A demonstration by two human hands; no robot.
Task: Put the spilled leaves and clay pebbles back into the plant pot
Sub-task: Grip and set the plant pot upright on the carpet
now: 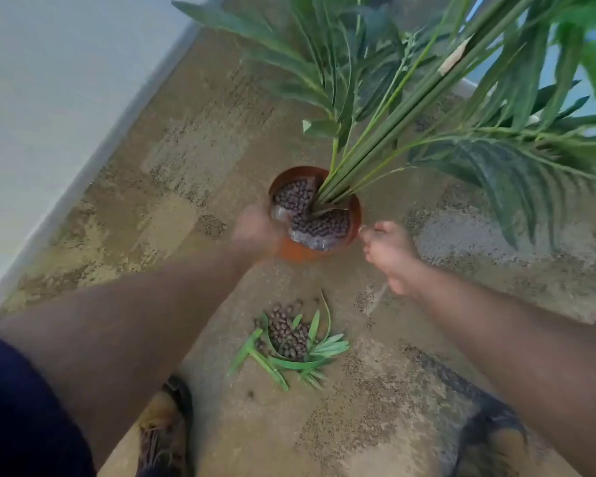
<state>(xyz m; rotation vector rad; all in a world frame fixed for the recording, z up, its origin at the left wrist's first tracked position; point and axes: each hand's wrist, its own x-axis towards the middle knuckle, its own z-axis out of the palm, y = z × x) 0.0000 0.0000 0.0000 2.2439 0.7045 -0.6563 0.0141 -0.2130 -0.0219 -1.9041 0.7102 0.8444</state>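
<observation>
So there's an orange plant pot [291,251] sitting on the mottled tan carpet [193,139] about mid-frame, with long green fronds [410,80] shooting off toward the upper right. Inside it you can see brown clay pebbles [300,201] packed around the stems.

The left hand [255,232] is right up against the pot's left rim and looks wrapped on it, but it's motion-blurred, so I honestly can't tell how tight the grip is. The right hand [389,253] is just beside the pot's right edge, fingers curled loosely together with the tips bunched; can't tell if anything's pinched in there.

The spilled stuff is lower centre of the frame, well apart from the pot: a small heap of spilled pebbles [286,333] with loose green leaves [310,352] scattered around and under it. A couple of stray pebbles [250,394] lie just below that. A sandalled foot [166,432] pokes in at the bottom edge.
</observation>
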